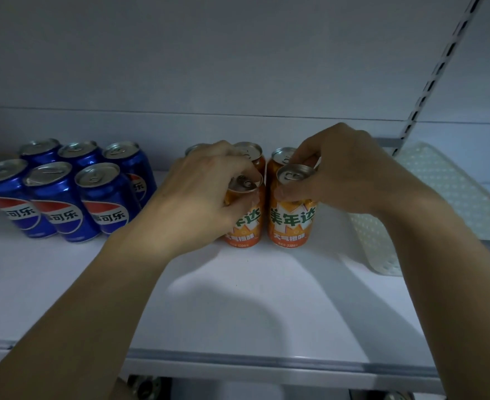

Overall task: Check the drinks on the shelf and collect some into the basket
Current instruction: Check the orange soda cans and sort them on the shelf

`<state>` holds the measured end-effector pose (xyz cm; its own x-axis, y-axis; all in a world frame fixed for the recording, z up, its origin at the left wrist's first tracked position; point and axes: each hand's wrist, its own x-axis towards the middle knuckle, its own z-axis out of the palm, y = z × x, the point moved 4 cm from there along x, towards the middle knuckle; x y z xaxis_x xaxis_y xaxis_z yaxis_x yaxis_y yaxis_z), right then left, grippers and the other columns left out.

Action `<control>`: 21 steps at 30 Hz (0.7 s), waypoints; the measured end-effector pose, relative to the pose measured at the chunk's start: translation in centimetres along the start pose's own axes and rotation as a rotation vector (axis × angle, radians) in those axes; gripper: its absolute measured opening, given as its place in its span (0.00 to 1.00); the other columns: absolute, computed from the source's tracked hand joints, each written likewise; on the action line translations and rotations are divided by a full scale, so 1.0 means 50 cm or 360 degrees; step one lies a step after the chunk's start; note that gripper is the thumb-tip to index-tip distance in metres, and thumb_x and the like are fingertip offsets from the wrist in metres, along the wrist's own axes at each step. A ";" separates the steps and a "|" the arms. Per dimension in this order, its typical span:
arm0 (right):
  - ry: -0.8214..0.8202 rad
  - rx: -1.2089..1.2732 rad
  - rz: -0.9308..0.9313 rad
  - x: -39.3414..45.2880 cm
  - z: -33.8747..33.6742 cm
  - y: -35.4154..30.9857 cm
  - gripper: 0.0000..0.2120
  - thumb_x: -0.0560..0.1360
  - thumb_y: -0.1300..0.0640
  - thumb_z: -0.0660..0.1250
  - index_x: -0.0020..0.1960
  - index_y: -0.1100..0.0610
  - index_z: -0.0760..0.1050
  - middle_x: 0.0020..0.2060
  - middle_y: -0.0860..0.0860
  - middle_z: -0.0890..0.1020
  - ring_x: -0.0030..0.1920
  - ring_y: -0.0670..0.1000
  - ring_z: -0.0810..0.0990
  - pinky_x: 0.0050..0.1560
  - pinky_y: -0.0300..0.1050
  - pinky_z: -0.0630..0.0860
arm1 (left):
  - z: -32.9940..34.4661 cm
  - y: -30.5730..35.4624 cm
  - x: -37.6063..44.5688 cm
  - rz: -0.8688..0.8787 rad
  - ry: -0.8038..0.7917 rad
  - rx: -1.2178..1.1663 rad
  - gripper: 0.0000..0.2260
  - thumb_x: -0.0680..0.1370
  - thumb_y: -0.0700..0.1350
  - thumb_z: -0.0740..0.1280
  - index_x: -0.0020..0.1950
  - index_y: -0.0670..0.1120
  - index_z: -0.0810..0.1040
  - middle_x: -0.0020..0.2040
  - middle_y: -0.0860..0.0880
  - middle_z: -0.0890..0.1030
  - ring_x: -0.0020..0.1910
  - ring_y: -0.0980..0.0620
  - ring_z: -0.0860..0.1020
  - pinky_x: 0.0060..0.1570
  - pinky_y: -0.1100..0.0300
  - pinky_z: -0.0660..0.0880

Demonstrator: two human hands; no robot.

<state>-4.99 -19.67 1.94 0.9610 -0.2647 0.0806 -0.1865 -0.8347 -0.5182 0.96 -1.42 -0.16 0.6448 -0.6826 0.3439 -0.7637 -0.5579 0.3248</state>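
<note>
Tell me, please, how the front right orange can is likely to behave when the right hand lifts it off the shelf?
The front right orange can looks rigid metal, so it should keep its shape. Its tab appears unopened, so it is probably full and fairly heavy for its size. The right hand grips only near the rim; the glossy wall may slip, and it stands close beside its neighbour, which it might nudge.

pepsi cans [62, 192] left of mirinda cans [291, 223]

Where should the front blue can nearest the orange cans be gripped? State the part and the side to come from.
Grip the front blue can by its upper rim, fingertips coming down from above and the front. It stands upright with its top clear, while the blue cans on its left and behind crowd its sides; only its right and front are free.
</note>
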 end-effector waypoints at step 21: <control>-0.0062 -0.0047 -0.0033 0.019 0.004 0.005 0.25 0.66 0.33 0.76 0.56 0.45 0.76 0.53 0.44 0.78 0.48 0.46 0.78 0.39 0.38 0.70 | 0.005 -0.013 0.008 0.0007 0.0051 -0.0073 0.11 0.78 0.51 0.70 0.59 0.55 0.82 0.55 0.55 0.79 0.58 0.51 0.75 0.58 0.45 0.75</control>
<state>-4.09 -20.03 1.70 0.9718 -0.2288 0.0576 -0.1718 -0.8537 -0.4916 1.70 -1.43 -0.47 0.6428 -0.6690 0.3732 -0.7647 -0.5322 0.3633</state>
